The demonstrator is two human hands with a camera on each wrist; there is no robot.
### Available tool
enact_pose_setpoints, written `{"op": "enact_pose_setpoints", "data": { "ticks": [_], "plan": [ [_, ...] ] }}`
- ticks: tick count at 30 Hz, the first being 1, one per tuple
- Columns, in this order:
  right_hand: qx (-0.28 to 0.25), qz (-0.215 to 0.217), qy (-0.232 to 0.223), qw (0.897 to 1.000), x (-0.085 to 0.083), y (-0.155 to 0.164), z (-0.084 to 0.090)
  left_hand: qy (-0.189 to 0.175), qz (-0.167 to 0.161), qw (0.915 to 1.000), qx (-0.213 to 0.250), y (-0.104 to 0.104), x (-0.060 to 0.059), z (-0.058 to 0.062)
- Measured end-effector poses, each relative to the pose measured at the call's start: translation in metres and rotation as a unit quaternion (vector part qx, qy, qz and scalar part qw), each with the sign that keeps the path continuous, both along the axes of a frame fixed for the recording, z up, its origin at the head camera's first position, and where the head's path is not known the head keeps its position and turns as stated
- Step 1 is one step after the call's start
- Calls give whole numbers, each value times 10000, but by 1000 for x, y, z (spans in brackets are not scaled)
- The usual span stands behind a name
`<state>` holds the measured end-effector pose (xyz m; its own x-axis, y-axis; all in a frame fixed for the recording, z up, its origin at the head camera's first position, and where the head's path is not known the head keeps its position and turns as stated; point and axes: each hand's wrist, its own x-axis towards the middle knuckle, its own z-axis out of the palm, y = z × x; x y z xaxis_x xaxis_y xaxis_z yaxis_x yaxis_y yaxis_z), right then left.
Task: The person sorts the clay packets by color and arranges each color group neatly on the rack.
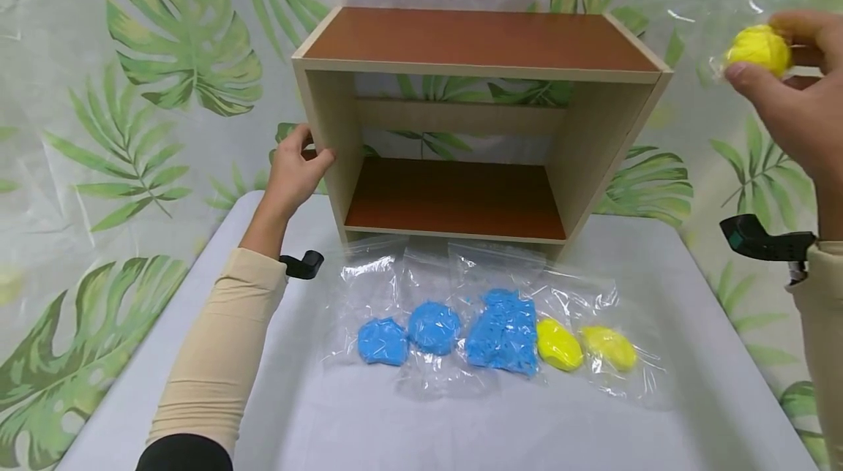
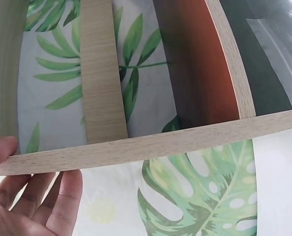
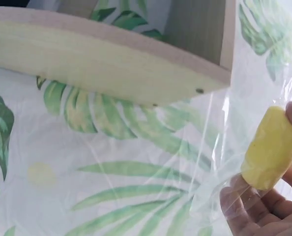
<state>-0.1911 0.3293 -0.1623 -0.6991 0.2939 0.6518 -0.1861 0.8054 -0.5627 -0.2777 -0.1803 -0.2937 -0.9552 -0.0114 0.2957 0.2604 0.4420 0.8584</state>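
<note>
A wooden open shelf box (image 1: 474,120) stands at the back of the white table (image 1: 408,420). My left hand (image 1: 293,171) grips its left side panel, thumb on the front edge (image 2: 136,145) and fingers (image 2: 62,196) behind. My right hand (image 1: 787,91) is raised at the upper right, well above the table, pinching a clear bag with a yellow clay lump (image 1: 759,49) (image 3: 271,147) inside. In front of the shelf lie several clear bags in a row: three with blue clay (image 1: 503,332) and two with yellow clay (image 1: 560,344).
A leaf-print sheet (image 1: 132,91) hangs behind and around the table. Black wrist mounts (image 1: 757,237) show near both sleeves. The shelf's lower board (image 1: 454,197) holds nothing. Bare table surface lies in front of the bags.
</note>
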Motion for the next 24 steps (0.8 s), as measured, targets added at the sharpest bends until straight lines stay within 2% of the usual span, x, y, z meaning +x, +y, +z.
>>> {"op": "enact_pose_setpoints", "data": {
  "ticks": [5, 9, 14, 24],
  "plan": [
    [408, 208, -230, 9987, -4, -17, 5, 21, 58, 10000, -4, 1, 0, 0],
    [523, 322, -484, 9969, -9, -28, 9, 32, 102, 9999, 87, 0, 0, -2],
    [599, 574, -474, 9954, -19, -38, 11, 26, 140, 9998, 126, 0, -1, -5],
    [998, 751, -1052, 9866, -35, -60, 19, 40, 177, 9998, 95, 0, -2, -5]
  ]
}}
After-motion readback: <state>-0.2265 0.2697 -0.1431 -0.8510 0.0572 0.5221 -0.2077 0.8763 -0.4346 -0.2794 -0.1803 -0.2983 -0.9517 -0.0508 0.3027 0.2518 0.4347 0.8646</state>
